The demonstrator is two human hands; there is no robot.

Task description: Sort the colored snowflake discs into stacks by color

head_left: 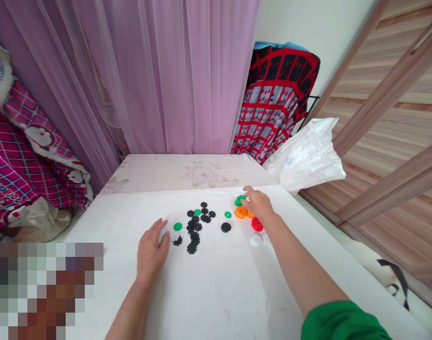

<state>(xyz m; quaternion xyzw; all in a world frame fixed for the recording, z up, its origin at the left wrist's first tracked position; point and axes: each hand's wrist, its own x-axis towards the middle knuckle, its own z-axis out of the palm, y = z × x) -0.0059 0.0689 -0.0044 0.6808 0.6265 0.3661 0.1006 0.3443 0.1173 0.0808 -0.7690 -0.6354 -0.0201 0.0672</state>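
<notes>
Notched plastic building discs lie on the white cloth. My left hand (152,248) rests open at the left side of the loose pile, fingers spread beside white discs (170,227). A green disc (178,226) sits among them, and black discs (193,231) spread to the right. My right hand (258,203) is at the sorted stacks, with thumb and fingers closed around green discs (240,200). Just below it are orange discs (241,212), red discs (257,224) and white discs in a small stack (256,241). A black stack (226,227) and a lone green disc (228,215) lie between the hands.
The cloth-covered table (208,302) has a floral strip (201,174) at its far end. A white plastic bag (308,156) hangs at the right edge. Purple curtains (180,75) stand behind, a red patterned cover (272,99) back right, and wooden doors (389,94) at right.
</notes>
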